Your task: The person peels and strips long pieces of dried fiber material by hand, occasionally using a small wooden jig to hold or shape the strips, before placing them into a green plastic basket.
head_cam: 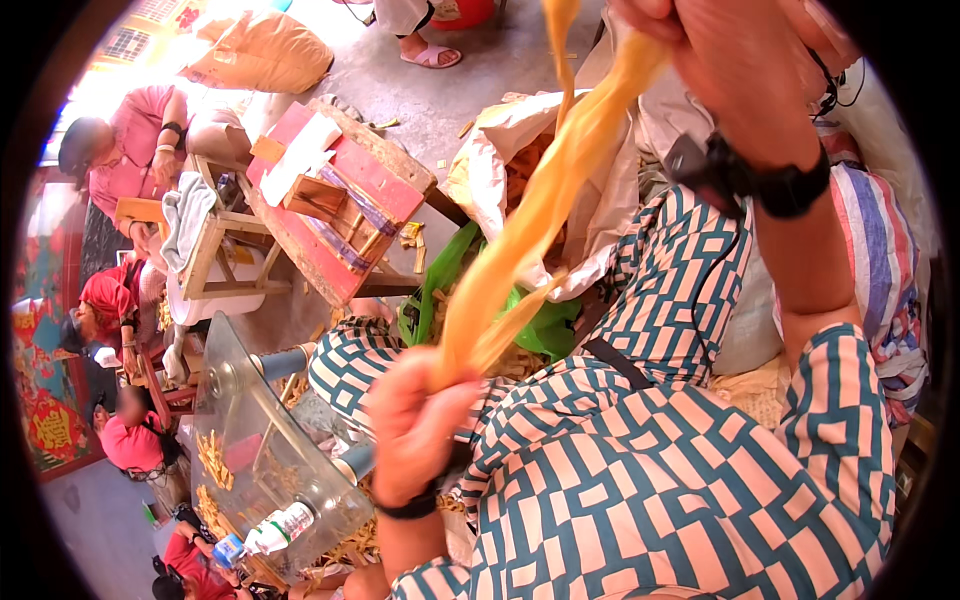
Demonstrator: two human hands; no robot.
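Observation:
A long yellow strip of soft, thin material (525, 202), cloth or film, runs diagonally between my two hands, bunched and blurred by motion. At its lower end, my left hand (424, 427) is closed around it above my lap, with a short loose tail sticking out beside the fist. My right hand (720, 67) grips the upper end, raised high and partly cut off by the picture's edge. Another yellow length (562, 52) hangs near that hand. Beneath the strip stand an open white woven sack (487, 180) holding orange-brown pieces and a green plastic bag (427, 300).
To my left is a glass-topped table (277, 427) with yellow folded pieces (214, 461) and a white bottle (277, 529). Beyond stands a red-topped wooden bench (337, 202). Several people sit along the left. A striped woven bag (874, 247) lies at my right.

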